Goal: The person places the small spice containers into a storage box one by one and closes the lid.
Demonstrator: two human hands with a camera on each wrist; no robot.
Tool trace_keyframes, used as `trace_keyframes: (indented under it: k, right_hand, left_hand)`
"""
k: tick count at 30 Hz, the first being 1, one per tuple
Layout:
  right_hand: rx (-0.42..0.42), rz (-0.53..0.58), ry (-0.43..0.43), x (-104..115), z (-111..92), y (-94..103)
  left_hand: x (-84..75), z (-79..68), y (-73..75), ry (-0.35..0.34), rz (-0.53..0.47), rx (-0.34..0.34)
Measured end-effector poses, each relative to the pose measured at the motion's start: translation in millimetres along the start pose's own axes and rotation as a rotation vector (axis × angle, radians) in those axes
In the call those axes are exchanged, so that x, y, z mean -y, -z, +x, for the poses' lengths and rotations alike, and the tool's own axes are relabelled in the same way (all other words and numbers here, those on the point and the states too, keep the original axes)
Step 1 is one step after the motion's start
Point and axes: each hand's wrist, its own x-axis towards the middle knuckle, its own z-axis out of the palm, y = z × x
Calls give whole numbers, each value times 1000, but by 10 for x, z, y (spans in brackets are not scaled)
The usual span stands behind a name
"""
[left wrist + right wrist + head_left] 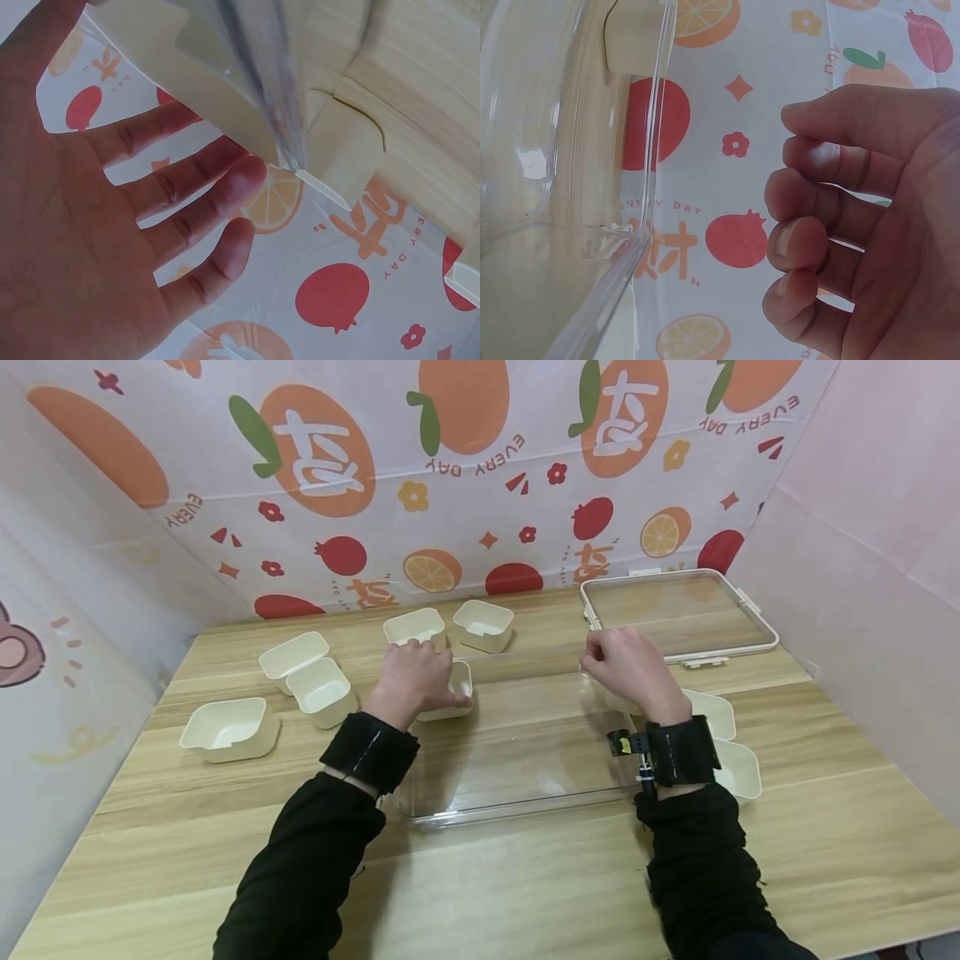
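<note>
My left hand [416, 681] holds a small cream plastic box [459, 681] at the far left corner of a clear plastic bin [517, 747]. In the left wrist view, the fingers [180, 180] lie along the box's outer wall [217, 112], and the thumb is on its other side, partly cut off. Whether that box is inside the bin or just beside it, I cannot tell. Above the bin's right end hovers my right hand [630, 668], its fingers loosely curled. Nothing is between the right fingertips [802, 240] in the right wrist view.
Cream boxes stand left of the bin [228, 727] and behind it [483, 625]. More cream boxes [738, 768] sit at its right, partly behind my right arm. A clear lid [682, 610] with a white frame lies at the back right, near the printed curtain [465, 527].
</note>
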Motion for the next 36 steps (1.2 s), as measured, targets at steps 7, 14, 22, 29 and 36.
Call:
trace_keyframes:
  k: [7,14,22,29,36]
  right_hand:
    - [-7,4,7,6,-7,-5]
    - [-4,15,10,14,-13,1]
    - [-16,13,22,11,-18,16]
    - [-19,12,18,15,-18,31]
    - [-16,9,8,28,-15,48]
  left_hand:
    - [-19,9,-42,9,-10,3]
    - [-32,24,-23,11,-16,18]
    - [-96,63,102,39,-32,109]
    - [-132,66,142,68,-37,156]
    - [-138,72,146,78,-52,164]
